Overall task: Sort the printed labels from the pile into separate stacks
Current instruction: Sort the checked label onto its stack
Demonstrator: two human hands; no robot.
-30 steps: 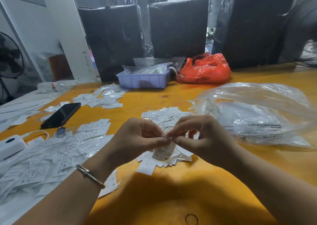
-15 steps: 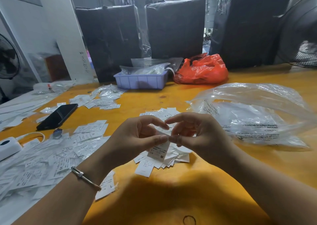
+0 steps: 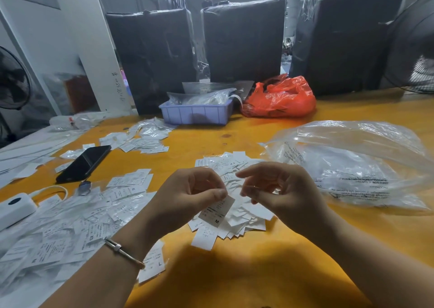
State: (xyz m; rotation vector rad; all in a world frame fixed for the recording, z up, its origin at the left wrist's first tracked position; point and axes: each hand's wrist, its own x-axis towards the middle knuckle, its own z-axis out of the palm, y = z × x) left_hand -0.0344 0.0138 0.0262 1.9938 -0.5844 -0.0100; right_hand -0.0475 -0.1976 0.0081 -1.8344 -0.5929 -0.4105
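White label (image 3: 217, 211) marked M hangs pinched in the left hand (image 3: 187, 197); right hand (image 3: 279, 190) loosely curled, empty.

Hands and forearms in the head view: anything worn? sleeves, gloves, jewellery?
No gloves and no sleeves in view: both forearms are bare up to the frame edge. The left hand has a thin metal bracelet round the wrist, a slim silver-coloured band with a small blocky joint on top. The right hand and its wrist show nothing worn. No rings or watch visible on either.
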